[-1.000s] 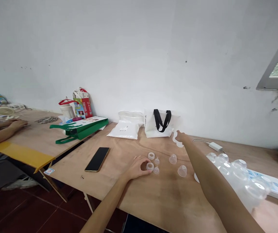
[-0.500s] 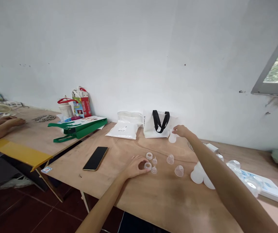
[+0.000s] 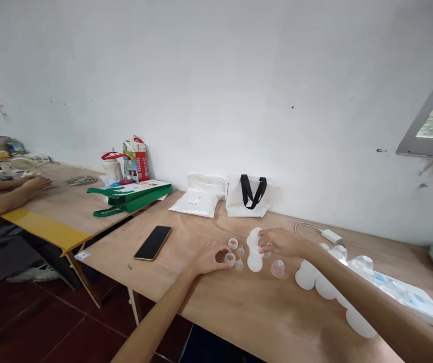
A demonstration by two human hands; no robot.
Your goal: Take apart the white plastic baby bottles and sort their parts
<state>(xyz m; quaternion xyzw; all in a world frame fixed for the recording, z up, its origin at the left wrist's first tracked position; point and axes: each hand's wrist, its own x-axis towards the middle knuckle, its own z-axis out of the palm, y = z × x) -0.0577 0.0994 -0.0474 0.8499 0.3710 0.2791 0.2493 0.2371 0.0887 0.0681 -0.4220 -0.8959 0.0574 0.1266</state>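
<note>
My left hand rests on the plywood table, its fingertips pinching a small clear plastic ring. Close by stand another clear ring and two small clear cone-shaped pieces. My right hand grips the end of a frosted white moulded strip, which stands on the table. A clear plastic cup lies just below that hand. My right forearm hides part of a longer frosted moulded row.
A clear blister tray and a white box lie at the right. A black phone, white pouch and white bag are further left and back. A co-worker's hand rests on the adjoining table.
My right hand has come forward from beside the white bag, bringing the frosted strip to the middle of the table. My left hand stays on the ring. The longer frosted row now shows beneath my forearm.
</note>
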